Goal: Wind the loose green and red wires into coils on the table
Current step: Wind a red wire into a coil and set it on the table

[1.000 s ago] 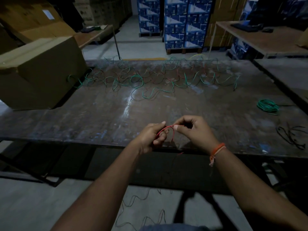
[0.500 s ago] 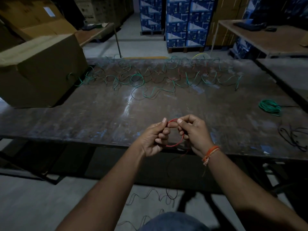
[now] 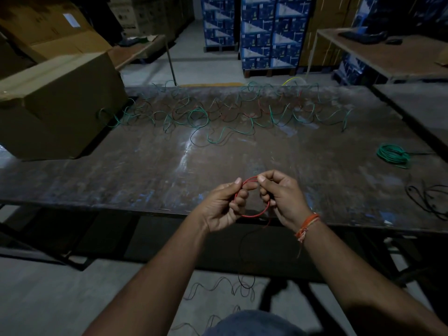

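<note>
1. Your left hand [image 3: 224,206] and right hand [image 3: 282,198] hold a red wire loop [image 3: 252,215] just above the near edge of the worktop [image 3: 145,166]. The left fingers [image 3: 238,181] pinch its left side; the right fingers [image 3: 263,178] pinch the top, curled round the strand.
2. Expect the red wire to be light, thin and springy. It bends readily yet will likely try to open out, so keep each turn pinched where the strands cross.
3. Judged from its sheen, the insulation may be slick; grip with finger pads, not tips.
4. The loop stands roughly upright and faces you, so it has no real long axis. Its free tail [image 3: 242,251] drops off the near edge toward the floor, running downward.
5. Feed the tail up gradually; a hard tug could snag it below.
6. The loose green and red wires [image 3: 218,117] lie tangled along the far side, spread left to right. A finished green coil [image 3: 392,155] lies flat at the right.
</note>
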Tool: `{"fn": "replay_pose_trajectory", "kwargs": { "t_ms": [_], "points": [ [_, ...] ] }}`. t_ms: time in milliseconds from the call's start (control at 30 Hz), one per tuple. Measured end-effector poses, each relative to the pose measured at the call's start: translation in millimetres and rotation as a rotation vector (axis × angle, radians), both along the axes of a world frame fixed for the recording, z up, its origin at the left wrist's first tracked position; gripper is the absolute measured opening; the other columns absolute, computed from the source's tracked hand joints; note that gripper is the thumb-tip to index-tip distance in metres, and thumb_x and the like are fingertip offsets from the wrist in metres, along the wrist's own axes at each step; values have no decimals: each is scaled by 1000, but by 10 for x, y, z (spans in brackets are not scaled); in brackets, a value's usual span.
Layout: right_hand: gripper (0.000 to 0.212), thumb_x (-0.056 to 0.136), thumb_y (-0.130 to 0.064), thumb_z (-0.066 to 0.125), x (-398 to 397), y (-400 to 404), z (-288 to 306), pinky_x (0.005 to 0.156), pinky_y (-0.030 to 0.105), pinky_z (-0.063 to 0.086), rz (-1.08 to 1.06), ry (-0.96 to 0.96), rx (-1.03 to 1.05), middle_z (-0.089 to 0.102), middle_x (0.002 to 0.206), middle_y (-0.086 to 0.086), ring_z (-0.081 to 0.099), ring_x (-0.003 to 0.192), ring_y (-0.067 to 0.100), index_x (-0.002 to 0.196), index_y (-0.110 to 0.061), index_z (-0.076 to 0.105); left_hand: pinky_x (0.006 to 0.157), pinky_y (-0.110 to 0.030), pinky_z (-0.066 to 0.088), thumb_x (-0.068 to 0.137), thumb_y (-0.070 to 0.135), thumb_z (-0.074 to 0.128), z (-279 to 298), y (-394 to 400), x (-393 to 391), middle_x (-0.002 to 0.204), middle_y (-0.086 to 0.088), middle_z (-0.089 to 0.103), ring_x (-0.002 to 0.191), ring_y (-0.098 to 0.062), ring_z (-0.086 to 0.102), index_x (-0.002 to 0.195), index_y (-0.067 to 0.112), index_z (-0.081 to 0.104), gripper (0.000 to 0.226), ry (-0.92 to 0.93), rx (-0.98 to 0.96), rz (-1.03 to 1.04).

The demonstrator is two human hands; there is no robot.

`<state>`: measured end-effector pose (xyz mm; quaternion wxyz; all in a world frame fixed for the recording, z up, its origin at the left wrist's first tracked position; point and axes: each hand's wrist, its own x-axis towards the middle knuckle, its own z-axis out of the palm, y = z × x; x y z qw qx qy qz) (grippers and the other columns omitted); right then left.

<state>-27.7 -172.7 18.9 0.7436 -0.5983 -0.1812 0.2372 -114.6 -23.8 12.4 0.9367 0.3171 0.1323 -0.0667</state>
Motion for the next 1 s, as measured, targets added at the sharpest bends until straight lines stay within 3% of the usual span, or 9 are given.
{"fn": "replay_pose_trajectory", "kwargs": {
  "t_ms": [100,233,367,467,567,633,733,933,1000],
  "points": [
    [12,99,-8,59,-1,-11,-4,38,14,29,51,25,50,53,61,2,44,47,8,89,-10,64,43,-15,51,78,13,82,-36,42,-24,71,-10,70,56,-12,70,110,-11,68,42,-73,-181,-90],
    [11,99,-7,59,-8,-2,-11,39,15,29,45,-14,15,53,60,3,44,46,7,89,-9,63,49,-21,57,78,11,83,-57,68,-28,77,-17,73,62,-19,73,108,-12,68,42,-98,-193,-148],
    [12,97,-7,62,10,-10,-70,40,14,33,32,-22,-45,55,61,2,47,47,7,87,-9,66,39,-13,43,77,24,84,-119,67,-28,62,0,61,44,-3,55,97,-1,69,35,-105,-49,-157],
    [10,98,-9,62,26,-13,-106,43,16,34,56,-19,-56,57,63,3,49,52,9,88,-9,67,38,-11,27,91,26,70,-89,67,-53,54,9,48,36,3,41,93,6,62,21,-136,-25,-176],
    [13,99,-14,63,49,-24,-107,49,21,38,92,-87,-100,61,67,5,51,56,13,87,-13,68,38,-12,23,98,21,55,-70,82,-78,55,10,47,35,2,42,96,6,59,15,-126,-75,-132],
    [16,99,-16,62,55,-29,-104,52,26,37,106,-138,-120,60,67,4,46,55,13,85,-14,68,38,-13,29,93,15,65,-68,81,-93,59,7,50,38,1,45,103,3,58,17,-125,-125,-109],
    [16,100,-12,61,53,-14,-95,56,27,34,92,-162,-85,55,63,2,42,57,15,86,-10,68,43,-15,46,79,6,80,-67,75,-109,68,-2,59,48,-3,55,110,-7,65,37,-116,-148,-91],
    [17,100,-12,59,40,16,-99,58,29,33,107,-152,-60,53,68,8,42,61,19,93,2,67,68,-28,61,95,-2,58,-97,98,-184,93,-24,68,77,-24,71,136,-19,42,47,-204,-279,-87],
    [20,100,-14,58,24,12,-98,56,27,32,146,-129,-59,53,68,7,41,59,16,95,5,65,66,-26,61,93,-2,61,-102,113,-198,90,-22,67,74,-22,71,132,-18,49,43,-215,-258,-92]
  ]
}}
